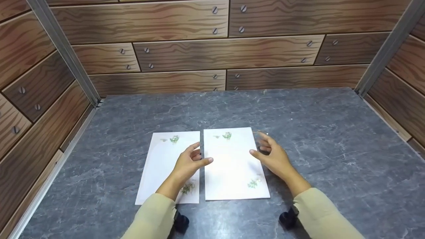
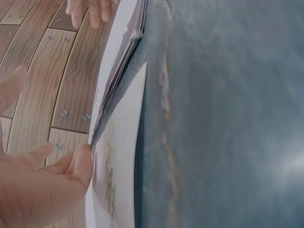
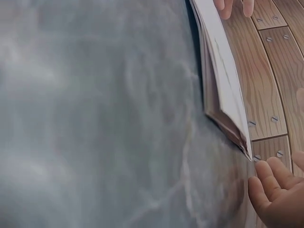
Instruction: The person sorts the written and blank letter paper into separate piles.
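A stack of white paper (image 1: pixel 232 169) with green floral prints lies in front of me, its layered edges showing in the right wrist view. To its left is a thin white sheet (image 1: pixel 166 169) with the same kind of print. My left hand (image 1: pixel 187 162) is over the gap between the two, thumb out over the stack's left edge and fingers loosely bent. At the stack's right edge my right hand (image 1: pixel 274 157) has its thumb and fingers apart. Seen from the left wrist, the fingertips (image 2: pixel 84 159) come right to the paper edge.
The papers lie on a grey marbled tabletop (image 1: pixel 315 139). Wood-patterned panels (image 1: pixel 186 54) with printed screws stand at the back and both sides, with grey metal posts (image 1: pixel 63 49) in the corners. Black wrist devices (image 1: pixel 181 221) hang below both sleeves.
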Available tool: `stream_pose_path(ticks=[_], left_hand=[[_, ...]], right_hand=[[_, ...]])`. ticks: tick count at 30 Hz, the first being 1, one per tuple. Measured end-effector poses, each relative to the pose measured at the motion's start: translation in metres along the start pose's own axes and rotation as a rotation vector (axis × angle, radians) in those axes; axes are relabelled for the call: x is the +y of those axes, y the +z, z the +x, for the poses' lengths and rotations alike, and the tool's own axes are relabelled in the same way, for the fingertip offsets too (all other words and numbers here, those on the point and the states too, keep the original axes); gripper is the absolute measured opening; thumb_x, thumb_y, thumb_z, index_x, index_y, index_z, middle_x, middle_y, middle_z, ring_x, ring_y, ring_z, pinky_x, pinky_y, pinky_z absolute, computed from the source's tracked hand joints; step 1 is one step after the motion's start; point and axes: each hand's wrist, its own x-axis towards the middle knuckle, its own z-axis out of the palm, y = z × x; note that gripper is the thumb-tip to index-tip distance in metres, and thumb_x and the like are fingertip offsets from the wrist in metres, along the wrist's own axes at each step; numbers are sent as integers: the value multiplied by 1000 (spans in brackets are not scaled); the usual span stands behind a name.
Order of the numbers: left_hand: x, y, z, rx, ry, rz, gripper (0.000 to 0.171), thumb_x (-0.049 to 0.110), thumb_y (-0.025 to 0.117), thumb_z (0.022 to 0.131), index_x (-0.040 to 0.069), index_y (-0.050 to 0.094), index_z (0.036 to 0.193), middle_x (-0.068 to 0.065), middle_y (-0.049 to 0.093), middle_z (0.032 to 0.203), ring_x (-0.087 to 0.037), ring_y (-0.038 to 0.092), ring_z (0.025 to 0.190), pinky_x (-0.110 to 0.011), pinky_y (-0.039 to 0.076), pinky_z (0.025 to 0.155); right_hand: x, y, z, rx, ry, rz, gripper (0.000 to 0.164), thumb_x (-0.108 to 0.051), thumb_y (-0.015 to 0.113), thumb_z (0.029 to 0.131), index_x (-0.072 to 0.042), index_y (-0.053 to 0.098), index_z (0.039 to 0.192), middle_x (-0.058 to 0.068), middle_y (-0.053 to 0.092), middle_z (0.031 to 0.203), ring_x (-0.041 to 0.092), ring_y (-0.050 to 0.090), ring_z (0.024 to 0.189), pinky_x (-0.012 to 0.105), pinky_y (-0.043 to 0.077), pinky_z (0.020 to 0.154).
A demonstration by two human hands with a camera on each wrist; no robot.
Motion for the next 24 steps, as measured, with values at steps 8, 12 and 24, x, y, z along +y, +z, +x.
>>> stream_pose_path(ticks=[8,12,24], left_hand=[[1,4,0,-3,-11,7,82,22,76,83,-1,29,147,-27,39,141,-38,43,126,-43,43,100],[0,5,1,4,-17,12,82,22,75,83,-2,30,146,-27,40,140,-37,44,126,-42,43,99],[-2,7,2,-23,-11,-29,78,19,72,86,-4,28,146,-26,42,139,-35,47,125,-43,43,99]], right_hand=[[1,-1,-1,-17,68,-13,74,-28,71,87,0,34,145,25,48,135,36,52,115,46,45,95],[1,-1,-2,-24,85,-15,73,-26,71,87,1,35,144,24,50,133,34,54,112,44,47,93],[2,-3,-7,-66,105,-15,68,-21,70,88,5,37,142,25,53,130,31,55,108,39,49,89]])
